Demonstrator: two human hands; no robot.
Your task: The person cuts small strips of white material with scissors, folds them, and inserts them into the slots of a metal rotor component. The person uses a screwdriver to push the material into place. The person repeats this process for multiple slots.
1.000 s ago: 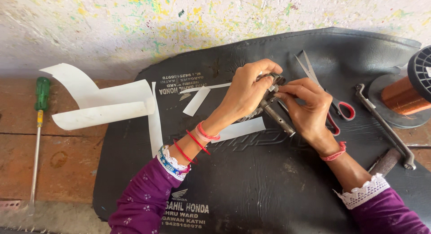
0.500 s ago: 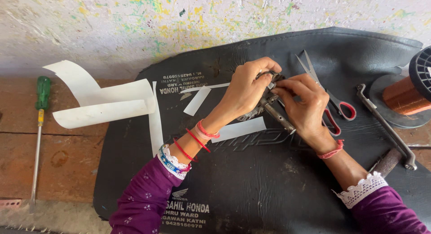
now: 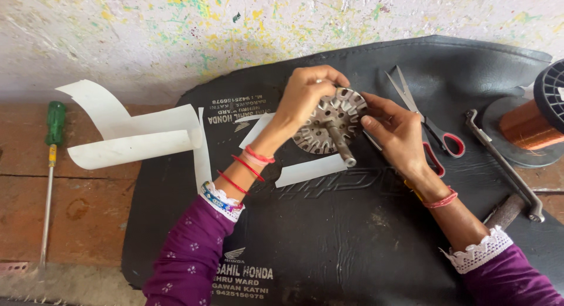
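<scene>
Round slotted grey metal rotor w/ steel shaft (image 3: 331,125) held tilted above black vinyl mat (image 3: 329,235): left hand (image 3: 305,94) clamped on top rim, right hand (image 3: 396,130) fingers pressed to side. Looks like slot-lining step; next likely needs white paper strip (image 3: 310,171) just below.

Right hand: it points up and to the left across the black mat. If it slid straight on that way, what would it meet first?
The right hand already has its fingertips at the slotted metal rotor, so it would press into the rotor first, then probably the left hand gripping it from the other side.
</scene>
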